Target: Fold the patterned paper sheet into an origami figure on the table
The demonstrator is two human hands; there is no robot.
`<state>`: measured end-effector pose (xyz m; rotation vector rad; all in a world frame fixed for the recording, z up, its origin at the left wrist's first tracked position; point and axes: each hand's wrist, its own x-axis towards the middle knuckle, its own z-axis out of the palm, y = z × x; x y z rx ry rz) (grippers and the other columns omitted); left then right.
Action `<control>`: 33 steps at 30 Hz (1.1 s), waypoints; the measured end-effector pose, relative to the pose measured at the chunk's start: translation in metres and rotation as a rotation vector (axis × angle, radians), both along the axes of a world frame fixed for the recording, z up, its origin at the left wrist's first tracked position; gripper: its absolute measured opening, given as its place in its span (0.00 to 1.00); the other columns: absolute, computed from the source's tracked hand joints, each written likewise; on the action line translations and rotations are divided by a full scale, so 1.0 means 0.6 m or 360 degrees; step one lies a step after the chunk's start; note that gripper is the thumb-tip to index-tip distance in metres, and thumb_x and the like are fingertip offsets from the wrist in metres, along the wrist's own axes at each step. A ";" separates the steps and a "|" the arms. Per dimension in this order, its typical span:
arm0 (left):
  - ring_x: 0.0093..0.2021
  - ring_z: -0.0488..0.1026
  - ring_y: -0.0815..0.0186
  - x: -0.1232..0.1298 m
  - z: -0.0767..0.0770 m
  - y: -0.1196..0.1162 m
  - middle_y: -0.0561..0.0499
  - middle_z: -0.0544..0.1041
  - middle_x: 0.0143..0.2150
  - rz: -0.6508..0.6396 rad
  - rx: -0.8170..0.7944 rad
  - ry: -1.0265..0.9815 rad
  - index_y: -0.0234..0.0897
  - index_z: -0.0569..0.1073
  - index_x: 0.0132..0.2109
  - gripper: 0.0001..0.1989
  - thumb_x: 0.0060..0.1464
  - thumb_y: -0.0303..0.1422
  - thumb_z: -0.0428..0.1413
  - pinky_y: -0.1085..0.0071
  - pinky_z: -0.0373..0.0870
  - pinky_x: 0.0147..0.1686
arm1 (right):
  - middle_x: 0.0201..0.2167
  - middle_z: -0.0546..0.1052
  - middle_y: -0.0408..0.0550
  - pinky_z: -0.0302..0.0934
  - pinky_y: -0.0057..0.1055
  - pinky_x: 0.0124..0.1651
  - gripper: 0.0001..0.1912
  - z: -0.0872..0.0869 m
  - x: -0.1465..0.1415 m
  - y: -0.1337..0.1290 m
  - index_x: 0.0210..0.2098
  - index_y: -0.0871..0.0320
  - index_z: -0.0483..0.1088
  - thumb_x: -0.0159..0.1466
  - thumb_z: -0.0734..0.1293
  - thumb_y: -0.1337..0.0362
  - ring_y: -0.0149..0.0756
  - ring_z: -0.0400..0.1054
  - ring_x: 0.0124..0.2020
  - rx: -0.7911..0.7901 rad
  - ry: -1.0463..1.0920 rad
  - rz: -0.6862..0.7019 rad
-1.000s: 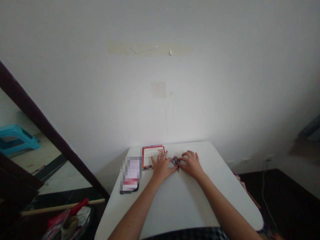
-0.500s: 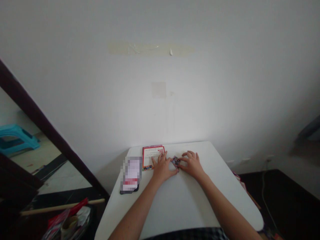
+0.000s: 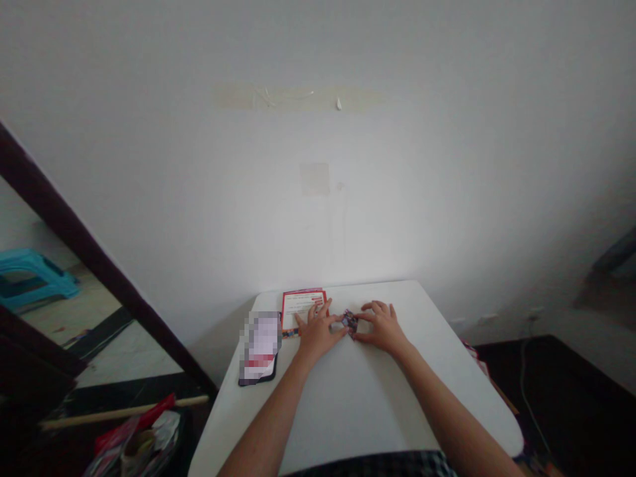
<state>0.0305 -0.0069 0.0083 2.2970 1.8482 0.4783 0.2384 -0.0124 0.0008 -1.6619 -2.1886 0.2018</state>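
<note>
Between my hands, on the white table [image 3: 358, 411], lies a small dark patterned piece [image 3: 350, 322] that looks like folded paper; its exact kind is too small to tell. My left hand [image 3: 317, 331] has thumb and index finger on its left edge, with the other fingers spread over a red-bordered printed booklet [image 3: 298, 306]. From the right, the thumb and index finger of my right hand [image 3: 381, 327] grip the piece, while the remaining fingers are lifted and curved.
A blurred-out phone [image 3: 261, 348] lies at the table's left side. Behind the table rises a white wall [image 3: 318, 238]. At lower left on the floor is a bin [image 3: 144, 444] with wrappers, and a blue stool [image 3: 37, 275] shows beyond a dark frame.
My left hand has shifted slightly left, its thumb drawing back from the right hand's thumb, so more of the patterned piece shows. The right hand has barely moved.
</note>
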 end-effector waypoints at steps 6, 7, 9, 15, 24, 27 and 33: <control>0.68 0.50 0.47 0.008 -0.011 0.010 0.61 0.61 0.68 0.0048 0.0126 -0.0047 0.58 0.79 0.42 0.12 0.57 0.49 0.53 0.25 0.30 0.58 | 0.56 0.68 0.46 0.35 0.63 0.64 0.29 -0.001 0.002 0.001 0.52 0.38 0.71 0.51 0.72 0.44 0.48 0.53 0.62 -0.0009 0.0025 0.0025; 0.68 0.51 0.47 0.009 -0.013 0.012 0.62 0.61 0.68 0.0048 0.0139 -0.0051 0.58 0.79 0.42 0.12 0.57 0.49 0.52 0.25 0.30 0.58 | 0.56 0.68 0.46 0.35 0.62 0.65 0.29 -0.001 0.002 0.001 0.52 0.39 0.71 0.50 0.72 0.44 0.48 0.53 0.62 -0.0015 0.0027 0.0031; 0.68 0.51 0.48 0.010 -0.017 0.015 0.62 0.62 0.67 0.0052 0.0148 -0.0050 0.58 0.79 0.41 0.11 0.57 0.48 0.53 0.24 0.31 0.58 | 0.57 0.67 0.46 0.35 0.61 0.65 0.30 -0.001 0.004 0.000 0.52 0.39 0.70 0.50 0.72 0.44 0.48 0.53 0.62 -0.0023 0.0032 0.0041; 0.68 0.50 0.47 0.012 -0.017 0.013 0.60 0.63 0.67 0.0051 0.0153 -0.0090 0.57 0.79 0.41 0.10 0.56 0.47 0.55 0.25 0.30 0.58 | 0.57 0.68 0.45 0.34 0.62 0.65 0.26 -0.002 0.006 0.000 0.52 0.38 0.70 0.54 0.70 0.44 0.47 0.53 0.62 -0.0038 0.0090 0.0065; 0.68 0.50 0.46 0.014 -0.009 0.004 0.57 0.56 0.70 0.0008 0.0074 0.0059 0.53 0.76 0.47 0.19 0.50 0.52 0.57 0.27 0.35 0.60 | 0.53 0.69 0.46 0.38 0.59 0.64 0.15 -0.013 -0.013 0.004 0.47 0.42 0.73 0.61 0.67 0.51 0.44 0.57 0.59 0.0048 0.0155 -0.0090; 0.68 0.48 0.45 0.014 -0.011 0.001 0.54 0.54 0.71 -0.0036 0.0089 0.0122 0.52 0.74 0.50 0.25 0.48 0.56 0.57 0.28 0.35 0.60 | 0.53 0.69 0.46 0.38 0.59 0.64 0.16 -0.013 -0.010 0.005 0.47 0.42 0.73 0.60 0.68 0.51 0.45 0.57 0.59 0.0042 0.0152 -0.0064; 0.69 0.47 0.42 0.008 -0.017 -0.003 0.53 0.53 0.72 -0.0115 0.0089 0.0148 0.54 0.72 0.54 0.32 0.43 0.59 0.57 0.28 0.31 0.60 | 0.53 0.69 0.45 0.38 0.59 0.64 0.19 -0.009 -0.001 0.004 0.47 0.41 0.73 0.57 0.70 0.48 0.45 0.57 0.59 0.0049 0.0158 0.0009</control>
